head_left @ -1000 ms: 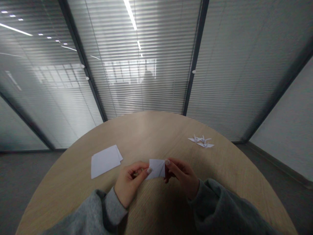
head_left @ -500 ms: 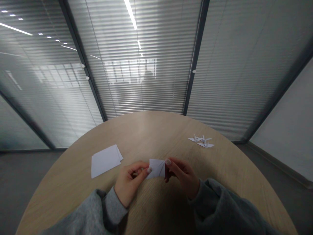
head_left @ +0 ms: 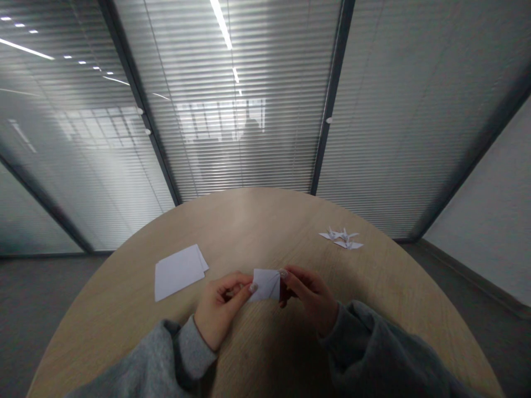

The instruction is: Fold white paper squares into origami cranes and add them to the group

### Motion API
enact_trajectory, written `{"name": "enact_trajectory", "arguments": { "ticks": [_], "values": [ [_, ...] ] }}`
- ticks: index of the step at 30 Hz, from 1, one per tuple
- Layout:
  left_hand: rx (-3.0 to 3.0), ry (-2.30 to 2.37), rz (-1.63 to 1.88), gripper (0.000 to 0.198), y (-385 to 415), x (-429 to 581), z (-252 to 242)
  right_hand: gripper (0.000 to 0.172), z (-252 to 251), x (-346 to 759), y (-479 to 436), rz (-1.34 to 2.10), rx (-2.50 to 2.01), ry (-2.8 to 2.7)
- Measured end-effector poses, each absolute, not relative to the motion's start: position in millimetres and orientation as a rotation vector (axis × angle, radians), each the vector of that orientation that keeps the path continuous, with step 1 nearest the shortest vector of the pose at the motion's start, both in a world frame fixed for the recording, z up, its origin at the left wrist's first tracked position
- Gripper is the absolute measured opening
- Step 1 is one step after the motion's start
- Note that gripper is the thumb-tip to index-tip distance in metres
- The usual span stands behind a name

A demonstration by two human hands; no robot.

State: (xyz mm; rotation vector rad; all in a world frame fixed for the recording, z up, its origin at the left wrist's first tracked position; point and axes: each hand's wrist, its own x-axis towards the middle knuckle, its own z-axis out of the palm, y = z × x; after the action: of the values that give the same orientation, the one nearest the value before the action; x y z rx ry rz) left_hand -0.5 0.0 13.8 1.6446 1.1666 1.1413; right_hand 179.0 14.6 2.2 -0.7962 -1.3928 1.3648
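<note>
A small folded white paper point(head_left: 265, 283) is held between both hands, just above the near part of the table. Diagonal crease or flap lines run towards its upper right corner. My left hand point(head_left: 220, 308) pinches its left edge, thumb on top. My right hand point(head_left: 310, 296) has thumb and fingers closed on the upper right corner. The fingers behind the paper are partly hidden.
On the round wooden table point(head_left: 257, 221), white paper sheets point(head_left: 179, 272) lie stacked at the left. Several folded paper cranes point(head_left: 342, 238) sit together at the right. Glass panels with blinds point(head_left: 249, 160) stand beyond the table's far edge.
</note>
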Motion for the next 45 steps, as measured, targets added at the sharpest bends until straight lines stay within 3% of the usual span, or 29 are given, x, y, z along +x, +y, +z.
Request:
{"name": "enact_trajectory", "arguments": {
  "ticks": [17, 24, 28, 33, 37, 45],
  "values": [
    [1.562, 0.938, 1.192, 0.017, -0.9, -0.2, 12.2, 0.036, -4.6, 178.9, 13.6, 1.249, -0.889, -1.490],
    [1.480, 0.893, 1.247, 0.028, -4.7, 2.4, 14.6, 0.004, 7.3, 184.1, 10.8, 0.865, -0.848, -1.627],
    [1.408, 0.946, 1.220, 0.038, -7.1, 3.8, 15.6, 0.013, 11.3, 186.1, 9.2, 0.689, -0.744, -1.698],
    [1.465, 0.897, 1.210, 0.035, -10.3, 3.9, 14.0, 0.014, 11.4, 186.0, 8.4, 0.582, -0.732, -1.755],
    [1.567, 0.932, 1.188, 0.025, -12.2, 2.8, 14.5, 0.014, 11.5, 185.7, 8.1, 0.587, -0.745, -1.762],
    [1.578, 0.992, 1.175, 0.027, -11.1, 1.8, 15.6, 0.012, 7.5, 184.3, 7.5, 0.688, -0.764, -1.759]
  ]
}}
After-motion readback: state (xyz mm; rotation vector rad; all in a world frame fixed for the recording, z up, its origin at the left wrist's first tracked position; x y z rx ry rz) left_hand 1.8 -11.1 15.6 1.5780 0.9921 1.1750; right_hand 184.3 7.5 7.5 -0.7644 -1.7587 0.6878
